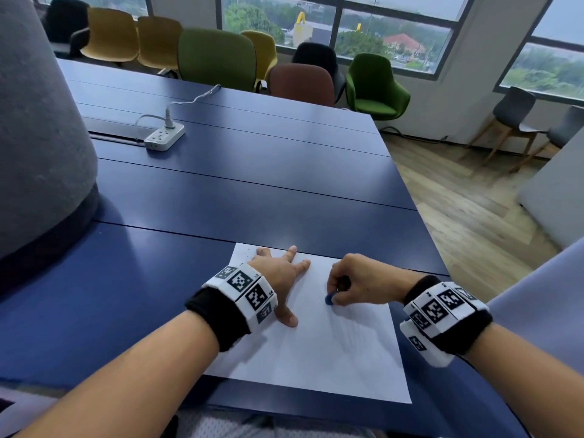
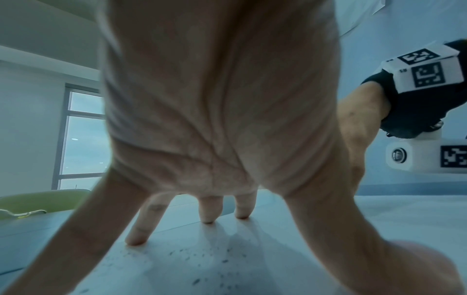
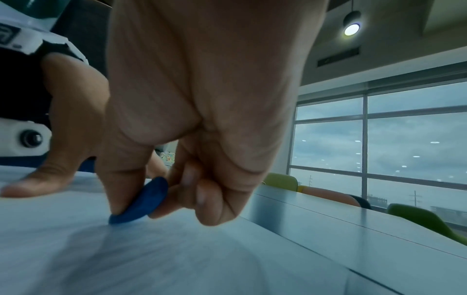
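A white plastic power strip (image 1: pixel 164 136) lies on the dark blue counter (image 1: pixel 252 191); coloured shell chairs (image 1: pixel 218 56) stand beyond.

Dark blue desk (image 1: pixel 252 191) fills the view, with long seams running across its top. At the near side lies a white sheet of paper (image 1: pixel 331 349), flat, its near edge close to the desk's front edge. There is faint grey smudging across its middle, and dark specks (image 2: pixel 202 253) are scattered at its far left corner. Further back, well apart from the sheet, a white power strip (image 1: pixel 164 135) sits on the desk with one plug in it. Its white cable (image 1: pixel 189 101) snakes away toward the far edge. Just beside the strip, a long pale panel (image 1: pixel 110 123) lies along the desktop.
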Tool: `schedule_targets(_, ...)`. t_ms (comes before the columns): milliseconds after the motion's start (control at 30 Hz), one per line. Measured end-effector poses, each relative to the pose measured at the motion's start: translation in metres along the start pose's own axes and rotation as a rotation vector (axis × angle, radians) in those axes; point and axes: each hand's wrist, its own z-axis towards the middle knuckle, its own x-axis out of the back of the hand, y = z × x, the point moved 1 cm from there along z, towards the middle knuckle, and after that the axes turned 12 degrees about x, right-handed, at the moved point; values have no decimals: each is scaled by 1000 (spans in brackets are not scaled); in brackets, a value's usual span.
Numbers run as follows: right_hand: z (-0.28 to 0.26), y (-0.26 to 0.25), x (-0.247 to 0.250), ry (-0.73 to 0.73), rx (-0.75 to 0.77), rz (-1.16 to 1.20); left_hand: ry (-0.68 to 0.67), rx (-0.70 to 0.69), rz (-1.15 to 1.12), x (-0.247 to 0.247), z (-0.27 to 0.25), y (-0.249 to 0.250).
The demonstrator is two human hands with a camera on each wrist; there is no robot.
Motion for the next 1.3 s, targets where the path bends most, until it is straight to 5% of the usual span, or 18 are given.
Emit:
schedule_targets(133, -9, -11, -5, -201, 27, 29, -8, 8, -5, 1, -1, 0)
schedule_targets(300, -1, 3, 0, 44, 1, 12, -12, 3, -3, 1, -1, 1)
schedule_targets(433, -12, -11, -7, -232, 42, 51, -9, 7, 7, 1, -1, 2)
schedule_targets(600, -2, 1, -5, 25, 14, -4, -15, 1, 11, -1, 1, 2)
schedule_targets(767, -12, -14, -9, -227, 62, 38, -18, 6, -11, 0, 0, 1)
schedule_targets(933, 17, 3, 1, 123, 31, -76, 0, 0, 16, 0, -1, 1)
schedule_targets(1100, 5, -9, -1, -127, 62, -14, -10, 7, 12, 1, -1, 1)
schedule_targets(1300, 14, 1, 3, 108, 22, -81, -4, 0, 7, 0, -1, 0)
